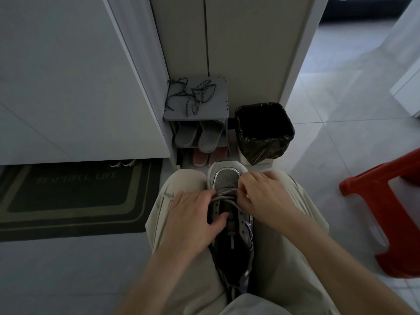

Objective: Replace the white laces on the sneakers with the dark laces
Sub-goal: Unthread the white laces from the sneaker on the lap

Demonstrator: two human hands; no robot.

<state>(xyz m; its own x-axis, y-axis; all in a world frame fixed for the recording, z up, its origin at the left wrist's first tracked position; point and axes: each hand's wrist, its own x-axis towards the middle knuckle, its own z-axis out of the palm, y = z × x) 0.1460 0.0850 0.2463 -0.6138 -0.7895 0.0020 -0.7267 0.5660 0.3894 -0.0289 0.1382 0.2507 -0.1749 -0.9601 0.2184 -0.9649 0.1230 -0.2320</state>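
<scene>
On the floor ahead of me stand a red stool, a black-lined bin and, just beside it, a low grey shoe rack. The grey sneaker lies wedged between my thighs, toe pointing away; my left hand grips its side, thumb on the eyelet row, and my right hand pinches the white lace near the toe. The dark laces lie tangled on the rack's top.

L hand holds sneaker; R hand pinches white lace.
</scene>
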